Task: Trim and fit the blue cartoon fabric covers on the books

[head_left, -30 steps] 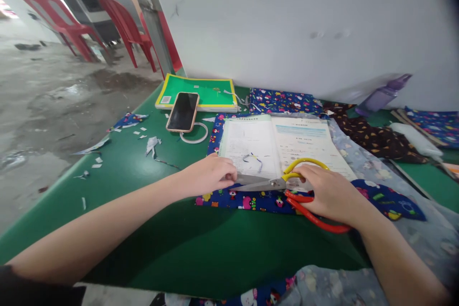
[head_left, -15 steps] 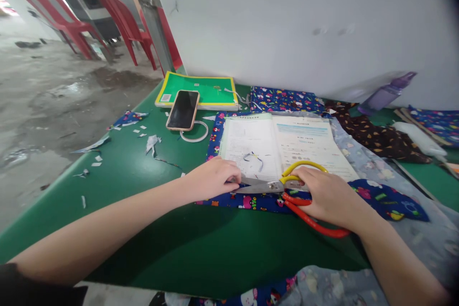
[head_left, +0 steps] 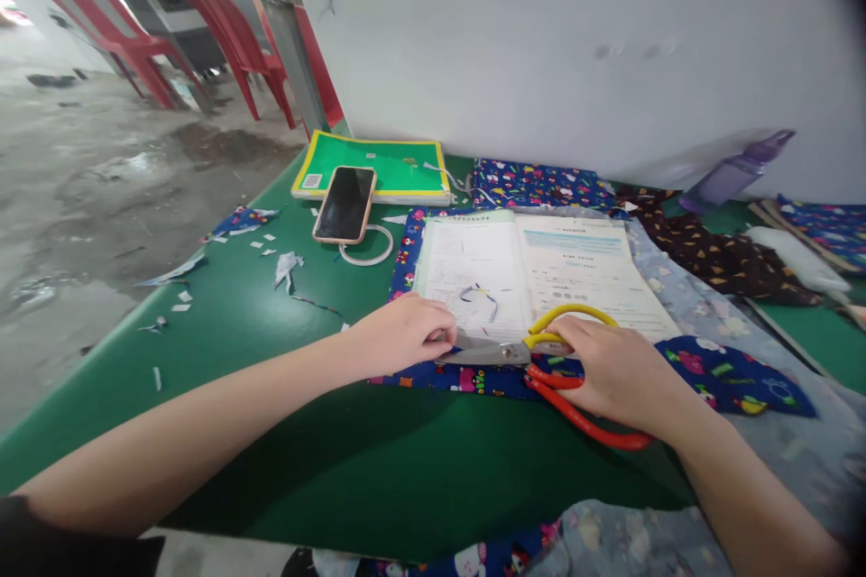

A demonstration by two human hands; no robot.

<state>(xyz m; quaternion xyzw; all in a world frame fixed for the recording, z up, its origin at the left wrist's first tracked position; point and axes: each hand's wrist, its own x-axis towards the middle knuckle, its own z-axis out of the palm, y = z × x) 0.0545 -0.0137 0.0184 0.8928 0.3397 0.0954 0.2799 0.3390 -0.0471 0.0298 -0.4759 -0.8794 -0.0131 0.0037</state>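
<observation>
My right hand [head_left: 612, 365] is closed around the handles, one yellow and one red, of a pair of scissors [head_left: 497, 353]. Their blades point left along the near edge of an open book [head_left: 474, 270], over a dark blue patterned cloth [head_left: 483, 379] that lies under the book. At the blade tips, my left hand [head_left: 412, 329] has its fingers pinched together on the cloth's edge beside the book. What exactly sits between those fingertips is hidden. Thin scraps of thread or cloth [head_left: 492, 302] lie on the left page.
A phone [head_left: 345, 203] leans on a green book [head_left: 385, 167]. Beside it is a white ring [head_left: 369, 248]. Cut scraps [head_left: 288, 269] litter the green table [head_left: 271, 469]. Brown cloth [head_left: 723, 252] and a purple bottle [head_left: 734, 173] stand right, by the white wall. Red chairs [head_left: 234, 32] are behind.
The scissors and my right hand have shifted slightly left, and the blades look closer together. My left hand stays almost in place at the cloth's edge.
</observation>
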